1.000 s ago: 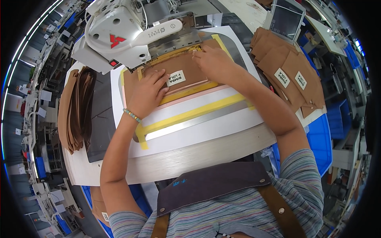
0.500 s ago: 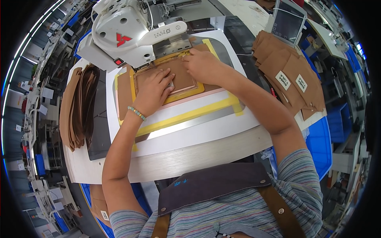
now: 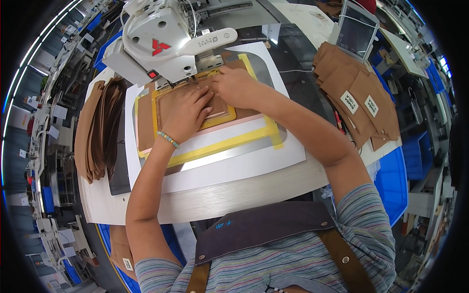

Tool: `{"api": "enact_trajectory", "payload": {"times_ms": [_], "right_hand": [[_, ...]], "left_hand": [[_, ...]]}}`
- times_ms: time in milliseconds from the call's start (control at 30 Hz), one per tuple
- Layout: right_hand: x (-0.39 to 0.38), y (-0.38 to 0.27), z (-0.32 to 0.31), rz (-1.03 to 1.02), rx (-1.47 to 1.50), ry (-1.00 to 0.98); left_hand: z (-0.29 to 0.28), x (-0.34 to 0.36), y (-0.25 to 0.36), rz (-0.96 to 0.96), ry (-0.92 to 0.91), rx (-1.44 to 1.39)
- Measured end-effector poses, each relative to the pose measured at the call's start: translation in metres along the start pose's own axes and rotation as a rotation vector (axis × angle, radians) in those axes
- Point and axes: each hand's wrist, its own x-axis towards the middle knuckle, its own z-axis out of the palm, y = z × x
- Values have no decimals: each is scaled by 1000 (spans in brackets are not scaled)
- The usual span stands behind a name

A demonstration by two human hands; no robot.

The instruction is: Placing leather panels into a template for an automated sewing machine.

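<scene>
My left hand [image 3: 186, 113] lies flat, fingers outstretched, on a brown fabric piece [image 3: 215, 103] inside a yellow-edged frame [image 3: 225, 116]. The frame sits on a taped plate [image 3: 232, 150] beneath the head of a white sewing machine [image 3: 154, 44]. My right hand [image 3: 235, 88] is at the frame's right side, its fingers curled and their tips down near the fabric; what they grip, if anything, is hidden. The machine's needle area is just beyond my left fingertips. A beaded bracelet [image 3: 168, 139] circles my left wrist.
A stack of folded brown pieces [image 3: 97, 129] stands at the left. More brown pieces with white labels [image 3: 359, 95] are fanned out at the right, before a tilted screen [image 3: 356, 30]. Blue bins [image 3: 393, 178] lie below the white table edge [image 3: 244, 198].
The yellow-edged frame and taped plate have shifted left under the machine head. My right hand has moved left along with them; my left hand remains nearly in place.
</scene>
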Motion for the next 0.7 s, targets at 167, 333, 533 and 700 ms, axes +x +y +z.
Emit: {"api": "enact_trajectory", "payload": {"times_ms": [167, 333, 533, 700], "right_hand": [[9, -7, 9, -5, 100, 121], [14, -16, 9, -30, 107, 98], [-9, -16, -24, 28, 250, -68], [-28, -11, -40, 126, 284, -110]], "left_hand": [[-5, -2, -2, -21, -6, -18], [-9, -8, -5, -40, 20, -15], [-13, -13, -5, -58, 61, 51], [-19, -13, -10, -42, 21, 110]]}}
